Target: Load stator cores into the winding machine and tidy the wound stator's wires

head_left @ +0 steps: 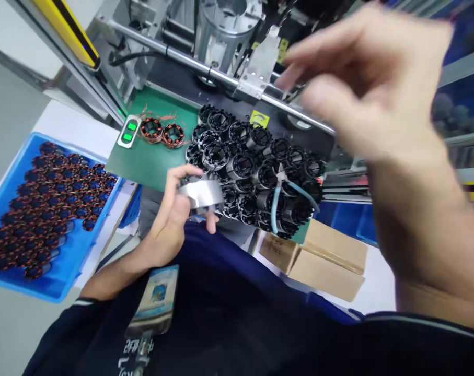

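Workbench stock, seen from the head camera.

Left hand (173, 209): fingers curled round a silver metal ring (202, 193), gripping it at the near edge of the pile, close to the body.

Right hand (362, 94): raised, blurred, near the machine rail (221, 75); fingers loosely bent, thumb and forefinger drawn together; whether anything is pinched between them cannot be told.

Black stator cores (256, 172): heaped loosely, centre, on the green mat (154, 156); a pale blue tie (276, 203) lies across them.

Wound copper stators (162, 132): two, far left on the mat.

Blue tray (76, 250): left, filled with wound stators.

Cardboard boxes (323, 256): near right.

Risk, as judged: the heap sits at the mat's near edge, so a nudge from the ring could send cores rolling off.
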Tool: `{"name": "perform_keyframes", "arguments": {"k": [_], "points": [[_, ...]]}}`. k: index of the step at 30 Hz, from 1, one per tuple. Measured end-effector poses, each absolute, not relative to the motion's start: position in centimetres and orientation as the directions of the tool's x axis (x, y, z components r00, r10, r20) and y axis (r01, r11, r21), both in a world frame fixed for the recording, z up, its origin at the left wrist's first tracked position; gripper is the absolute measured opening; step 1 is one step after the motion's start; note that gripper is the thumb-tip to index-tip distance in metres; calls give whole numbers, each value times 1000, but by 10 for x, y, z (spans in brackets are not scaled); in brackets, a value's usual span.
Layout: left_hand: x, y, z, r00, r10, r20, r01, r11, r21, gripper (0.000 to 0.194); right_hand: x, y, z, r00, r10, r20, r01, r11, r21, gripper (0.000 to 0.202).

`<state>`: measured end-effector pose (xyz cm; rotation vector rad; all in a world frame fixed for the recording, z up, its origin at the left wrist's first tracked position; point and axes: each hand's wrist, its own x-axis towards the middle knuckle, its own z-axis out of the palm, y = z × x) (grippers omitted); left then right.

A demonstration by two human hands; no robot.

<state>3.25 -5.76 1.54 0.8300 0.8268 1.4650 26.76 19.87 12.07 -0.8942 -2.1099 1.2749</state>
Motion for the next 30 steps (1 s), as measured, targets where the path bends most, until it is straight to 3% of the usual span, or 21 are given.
{"name": "perform_keyframes", "arguments": {"k": [2,4,8,12,18,21,24,27,29,30], "points": [[39,-51,21,-31,1000,-3,-499,-13,867,52,253,134,130,-856,498,140,214,587,-781,56],[43,-50,28,-37,999,-6,-474,-12,880,55,244,91,130,-877,459,144,206,630,-749,64],[45,-57,36,-8,999,44,-466,-43,884,54,243,65,118,-811,569,137,250,549,-798,55],[40,-66,35,19,996,82,-442,-66,895,62,246,65,116,-796,596,102,213,435,-875,57],[20,-66,24,79,983,164,-346,-127,930,90,233,75,114,-864,500,-54,156,164,-974,42],[14,-63,27,166,984,57,-265,-11,964,96,230,81,113,-901,402,-164,231,125,-965,44],[3,-58,19,224,974,-14,-261,74,963,89,228,91,120,-890,382,-249,310,107,-945,53],[-23,-42,-13,55,994,91,-162,-81,983,75,221,124,136,-835,509,-210,353,204,-913,71],[-47,-25,-47,-216,960,178,171,-142,975,64,210,167,145,-783,617,-75,378,376,-846,86],[-59,-16,-64,-346,913,215,370,-78,926,57,204,194,147,-756,655,8,395,465,-792,89]]}}
